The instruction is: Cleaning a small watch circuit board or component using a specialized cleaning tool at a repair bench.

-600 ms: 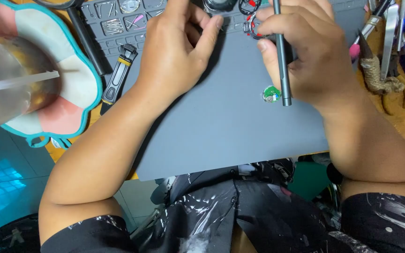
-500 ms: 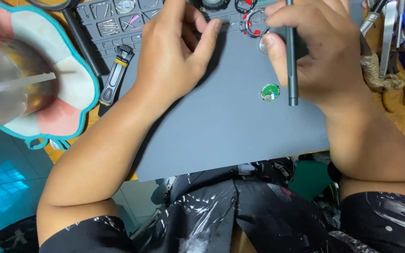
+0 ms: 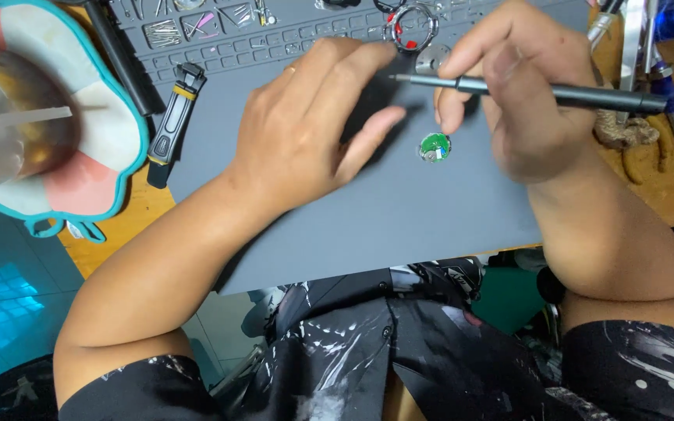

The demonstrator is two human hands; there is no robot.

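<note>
Head view: one camera looks down on a grey work mat [image 3: 399, 226] spread over a wooden table [image 3: 130, 222].
Right hand [image 3: 528, 109]: its fingers [image 3: 466, 58] are closed round a thin dark screwdriver [image 3: 555, 93], held nearly level with its fine tip pointing left.
Screwdriver tip: it ends just right of the left index finger, above the mat and a little below the watch case [image 3: 411, 27].
Left hand [image 3: 310, 129]: palm down on the mat, fingers loosely spread and holding nothing; the thumb stretches toward the green part.
Green movement [image 3: 434, 146]: a small round green disc with a bright metal patch at its lower edge, lying flat on the mat between the two hands, touched by neither.
Watch case: a round metal ring with red marks inside, at the mat's far edge beside its moulded compartments.
Black-and-yellow tool [image 3: 173, 125]: lies slanted at the mat's left edge.
Cushion with teal rim [image 3: 99, 125]: far left, with a blurred clear cup [image 3: 5, 129] over it.
Loose tools [image 3: 665, 101]: on the table to the right.
</note>
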